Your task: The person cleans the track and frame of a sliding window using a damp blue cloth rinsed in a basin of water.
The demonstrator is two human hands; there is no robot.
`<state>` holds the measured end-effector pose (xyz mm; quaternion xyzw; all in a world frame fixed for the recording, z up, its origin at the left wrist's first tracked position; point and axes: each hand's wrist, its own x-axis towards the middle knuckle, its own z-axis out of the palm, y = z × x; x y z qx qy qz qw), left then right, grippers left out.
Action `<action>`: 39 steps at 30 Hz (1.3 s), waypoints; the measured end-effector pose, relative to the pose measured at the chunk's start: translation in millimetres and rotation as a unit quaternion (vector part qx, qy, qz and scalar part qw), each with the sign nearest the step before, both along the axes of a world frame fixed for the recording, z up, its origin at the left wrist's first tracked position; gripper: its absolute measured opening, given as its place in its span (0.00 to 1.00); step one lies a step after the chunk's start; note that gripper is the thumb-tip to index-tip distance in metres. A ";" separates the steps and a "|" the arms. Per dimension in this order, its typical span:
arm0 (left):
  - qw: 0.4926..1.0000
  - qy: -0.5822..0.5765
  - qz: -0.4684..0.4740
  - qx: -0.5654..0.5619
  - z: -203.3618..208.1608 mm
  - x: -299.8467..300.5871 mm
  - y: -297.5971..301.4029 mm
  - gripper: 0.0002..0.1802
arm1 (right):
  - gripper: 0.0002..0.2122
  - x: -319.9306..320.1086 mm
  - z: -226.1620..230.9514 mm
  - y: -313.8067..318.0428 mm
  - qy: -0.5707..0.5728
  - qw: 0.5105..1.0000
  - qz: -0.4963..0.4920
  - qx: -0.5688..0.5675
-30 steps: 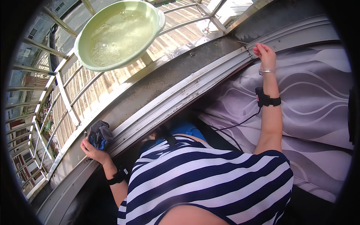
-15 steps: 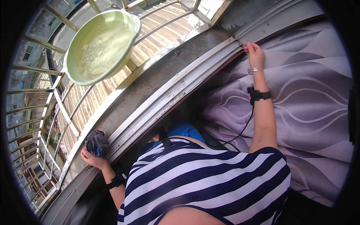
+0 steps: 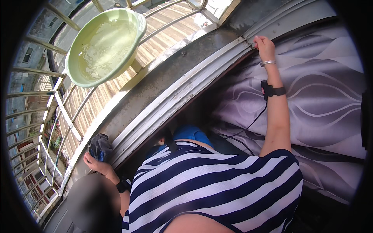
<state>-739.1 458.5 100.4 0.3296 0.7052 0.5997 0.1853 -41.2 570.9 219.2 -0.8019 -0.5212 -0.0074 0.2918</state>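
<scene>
At the lower left, my left hand (image 3: 97, 165) grips a crumpled dark grey and blue cloth (image 3: 100, 146), which rests on the sill beside the window track. Far off at the upper right, my right hand (image 3: 265, 48) is closed, its fingertips pinched together at the inner edge of the white window track (image 3: 176, 95). Whatever those fingertips hold, if anything, is too small to make out. A grey-purple patterned curtain (image 3: 314, 105) hangs beside and behind my right arm.
A pale green basin (image 3: 108, 46) of water stands beyond the sill (image 3: 155, 70), against metal railings (image 3: 58, 101). Slatted boards (image 3: 171, 27) lie outside. A dark cable (image 3: 252, 123) runs from my right wrist strap. A blurred dark shape (image 3: 91, 202) is beside my left forearm.
My right hand has shifted slightly up, and the curtain folds have moved with the arm. The basin's water has rippled. A blurred dark shape has appeared beside my left forearm.
</scene>
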 end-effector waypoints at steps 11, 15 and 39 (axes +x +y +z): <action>1.000 -0.002 -0.001 -0.004 -0.5 -0.4 -0.9 0.17 | 0.16 7.0 14.7 7.4 -0.002 1.000 -0.022 0.010; 1.000 -0.007 0.003 -0.002 3.1 3.6 0.8 0.17 | 0.15 10.7 -11.8 -9.7 -0.020 0.999 -0.017 0.037; 1.000 0.002 0.011 -0.018 2.4 1.2 1.9 0.21 | 0.14 -1.8 -26.7 -41.4 0.025 0.999 0.020 0.032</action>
